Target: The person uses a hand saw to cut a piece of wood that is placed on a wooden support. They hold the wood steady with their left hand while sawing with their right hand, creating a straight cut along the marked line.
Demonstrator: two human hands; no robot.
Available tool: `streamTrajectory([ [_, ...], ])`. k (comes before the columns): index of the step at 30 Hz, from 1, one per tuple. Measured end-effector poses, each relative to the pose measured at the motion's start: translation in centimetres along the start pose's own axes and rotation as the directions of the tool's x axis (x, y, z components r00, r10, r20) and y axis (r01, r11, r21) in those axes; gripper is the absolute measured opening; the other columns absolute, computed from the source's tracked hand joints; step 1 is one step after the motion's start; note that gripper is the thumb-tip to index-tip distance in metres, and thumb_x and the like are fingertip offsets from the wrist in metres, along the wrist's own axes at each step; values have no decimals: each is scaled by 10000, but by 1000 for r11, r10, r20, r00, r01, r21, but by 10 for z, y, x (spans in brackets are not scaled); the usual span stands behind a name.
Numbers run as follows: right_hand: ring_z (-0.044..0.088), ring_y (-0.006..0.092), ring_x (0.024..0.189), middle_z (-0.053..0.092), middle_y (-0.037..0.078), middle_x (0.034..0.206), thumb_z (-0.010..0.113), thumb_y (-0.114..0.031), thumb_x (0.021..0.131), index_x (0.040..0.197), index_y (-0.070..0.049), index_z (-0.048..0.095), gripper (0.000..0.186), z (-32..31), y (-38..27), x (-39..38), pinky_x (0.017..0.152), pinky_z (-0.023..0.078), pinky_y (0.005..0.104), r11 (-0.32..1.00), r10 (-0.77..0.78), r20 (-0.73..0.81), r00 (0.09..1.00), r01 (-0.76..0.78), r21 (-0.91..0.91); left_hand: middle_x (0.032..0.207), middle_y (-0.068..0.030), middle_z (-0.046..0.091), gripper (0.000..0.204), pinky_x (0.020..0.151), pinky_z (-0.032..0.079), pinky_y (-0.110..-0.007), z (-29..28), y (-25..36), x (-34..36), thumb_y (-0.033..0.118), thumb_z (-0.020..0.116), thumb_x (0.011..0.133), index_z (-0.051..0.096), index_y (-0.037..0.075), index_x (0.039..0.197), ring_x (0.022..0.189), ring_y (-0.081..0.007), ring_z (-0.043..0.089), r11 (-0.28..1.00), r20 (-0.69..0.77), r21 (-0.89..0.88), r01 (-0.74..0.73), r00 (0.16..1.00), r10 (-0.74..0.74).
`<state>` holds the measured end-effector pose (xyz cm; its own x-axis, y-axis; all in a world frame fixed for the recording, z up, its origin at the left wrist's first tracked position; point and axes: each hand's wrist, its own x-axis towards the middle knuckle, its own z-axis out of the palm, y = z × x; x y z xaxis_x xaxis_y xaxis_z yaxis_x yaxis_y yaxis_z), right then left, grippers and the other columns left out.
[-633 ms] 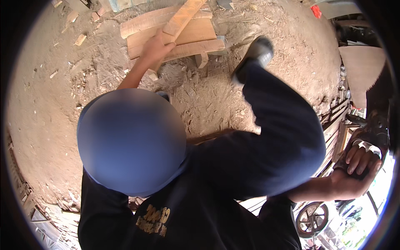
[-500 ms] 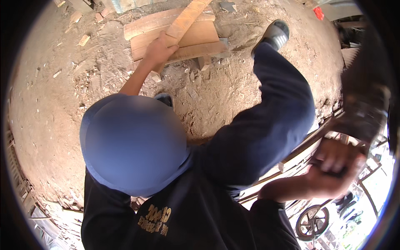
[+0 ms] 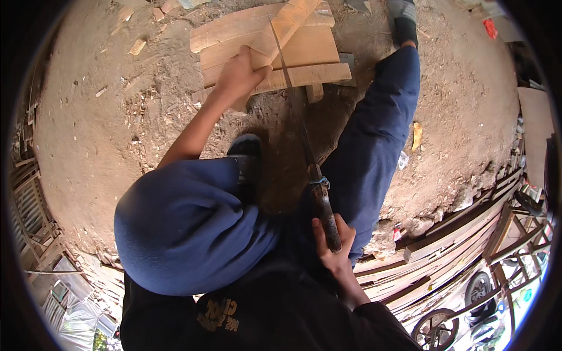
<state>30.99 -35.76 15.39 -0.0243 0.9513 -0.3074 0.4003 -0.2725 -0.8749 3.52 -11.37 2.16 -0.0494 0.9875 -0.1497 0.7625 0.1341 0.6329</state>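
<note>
A low bench of wooden boards [image 3: 322, 74] stands on the dirt floor in front of me. Slantwise across it lies a wooden plank [image 3: 295, 22], its near end under my left hand [image 3: 237, 76]. The left fingers are closed on that end. My right hand [image 3: 336, 243], by my right thigh, is wrapped round the worn handle of a handsaw [image 3: 297, 120]. Its thin blade points away from me and reaches over the plank to the right of my left hand, seen nearly edge-on. Whether the teeth touch the wood I cannot tell.
My right leg [image 3: 374, 146] stretches forward beside the bench, and my left shoe [image 3: 246, 155] rests below it. Wood scraps [image 3: 138, 47] litter the floor. Stacked long boards [image 3: 433, 269] lie at the lower right, with wheels [image 3: 436, 329] beyond them.
My right hand has brought the saw from far out on the right to the front, over the plank. My right leg has straightened forward. The left hand still holds the plank.
</note>
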Motion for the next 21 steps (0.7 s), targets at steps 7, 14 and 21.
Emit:
streamTrajectory([
  [7,461,97,407,487,48,500,691,-53,855,694,-31,517,238,7,8,20,405,347,282,999,-33,-32,999,33,8,875,-321,656,569,771,531,-478,-5,4,1,356,710,816,458,-73,1091,866,-441,674,1000,7,10,-29,1000,29],
  [14,439,62,430,470,22,498,681,-54,868,698,-32,510,242,0,5,25,408,334,266,998,-55,37,998,56,-18,917,-301,664,620,820,534,-451,-49,-20,-6,368,695,812,471,-91,1163,878,-439,669,999,105,38,3,994,-7],
  [21,436,44,444,477,16,503,680,-61,873,715,-25,532,220,17,2,22,417,333,253,1000,-25,33,999,25,-13,1041,-296,638,658,938,476,-469,-31,-25,-22,453,672,804,493,-64,1170,1041,-424,618,978,-38,200,-57,997,66],
])
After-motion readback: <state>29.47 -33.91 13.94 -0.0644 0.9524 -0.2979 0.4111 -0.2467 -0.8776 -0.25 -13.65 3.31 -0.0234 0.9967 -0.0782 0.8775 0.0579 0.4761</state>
